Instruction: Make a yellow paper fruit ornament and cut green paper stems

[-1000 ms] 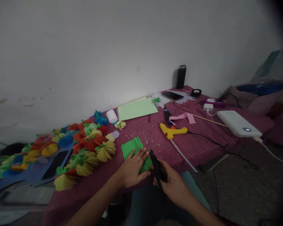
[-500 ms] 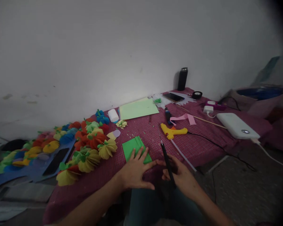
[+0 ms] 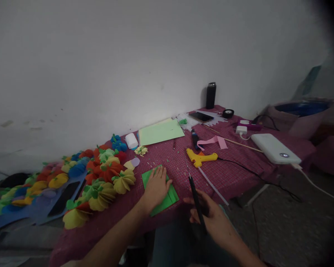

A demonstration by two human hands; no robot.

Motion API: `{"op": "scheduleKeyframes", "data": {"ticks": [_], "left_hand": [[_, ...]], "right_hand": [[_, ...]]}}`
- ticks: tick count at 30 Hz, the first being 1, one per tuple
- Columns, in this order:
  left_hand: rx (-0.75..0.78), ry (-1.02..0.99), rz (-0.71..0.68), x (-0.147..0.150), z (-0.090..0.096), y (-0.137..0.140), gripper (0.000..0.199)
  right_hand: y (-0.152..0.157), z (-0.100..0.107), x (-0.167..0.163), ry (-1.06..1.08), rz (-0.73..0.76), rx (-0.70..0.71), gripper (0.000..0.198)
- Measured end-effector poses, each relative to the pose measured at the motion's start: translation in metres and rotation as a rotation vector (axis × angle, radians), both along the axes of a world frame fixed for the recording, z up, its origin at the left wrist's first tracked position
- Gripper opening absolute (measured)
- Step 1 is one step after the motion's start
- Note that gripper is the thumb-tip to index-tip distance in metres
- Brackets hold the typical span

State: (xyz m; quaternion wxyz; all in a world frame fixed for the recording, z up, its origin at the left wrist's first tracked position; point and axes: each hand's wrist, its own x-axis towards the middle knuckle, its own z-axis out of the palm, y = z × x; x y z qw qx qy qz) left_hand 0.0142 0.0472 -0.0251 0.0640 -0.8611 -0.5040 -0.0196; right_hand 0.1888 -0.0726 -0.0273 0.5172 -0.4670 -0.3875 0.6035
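Note:
My left hand (image 3: 157,185) lies flat on a folded sheet of green paper (image 3: 167,204) near the table's front edge. Its fingers are close together and cover the paper's middle; creases or cut lines show beside the thumb. In my right hand (image 3: 211,217) is a slim black craft knife (image 3: 196,198), its thin metal tip pointing up and away from me. The knife is off the paper, to its right. Beyond it lies a yellow hot glue gun (image 3: 202,158) with a clear glue stick in its back end.
Colourful paper pumpkins (image 3: 108,170) crowd the left side. Pale green sheets (image 3: 161,132) lie at the back, by the wall. A pink paper strip (image 3: 213,141), phone (image 3: 201,117), black bottle (image 3: 210,95), tape roll (image 3: 228,113) and white power bank (image 3: 275,149) with cables occupy the right.
My left hand has slid up and left over the green paper, its spread fingers drawn together. The paper's lower part now shows. My right hand still holds the knife, now farther from the left hand.

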Motion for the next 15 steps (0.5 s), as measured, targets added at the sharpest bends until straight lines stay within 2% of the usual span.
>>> {"op": "scheduleKeyframes", "data": {"ticks": [5,15], "left_hand": [[-0.04,0.025,0.011,-0.008,-0.009,0.003,0.059],[-0.093,0.016,0.05,-0.009,-0.002,0.007,0.068]], "right_hand": [[0.001,-0.001,0.001,-0.01,-0.015,-0.056,0.054],[0.001,-0.016,-0.004,0.104,0.103,-0.081,0.047]]}}
